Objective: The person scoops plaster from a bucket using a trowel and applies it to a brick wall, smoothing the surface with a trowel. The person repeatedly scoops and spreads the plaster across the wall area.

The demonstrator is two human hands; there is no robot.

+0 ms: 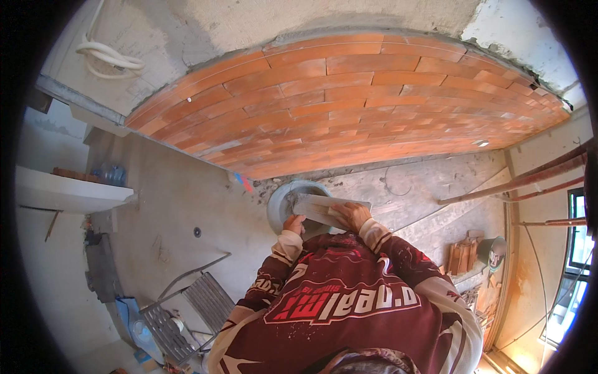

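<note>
A long flat rectangular slab (321, 209), pale greyish tan, lies tilted over a round light-blue basin (275, 198). My right hand (353, 215) is closed on the slab's right part, with its fingers across the upper face. At the lower left corner of the slab, my left hand (294, 224) is closed with its thumb against the edge. Grey wet-looking material shows at the slab's left end. Much of the basin's inside is hidden by the slab and my hands.
Ahead rises a wall of orange bricks (349, 93). Reddish poles (517, 186) lean at the right, near stacked bricks (462, 257) and a bucket (492, 251). A folding metal step (208, 302) stands lower left, and a white ledge (68, 190) juts out at left.
</note>
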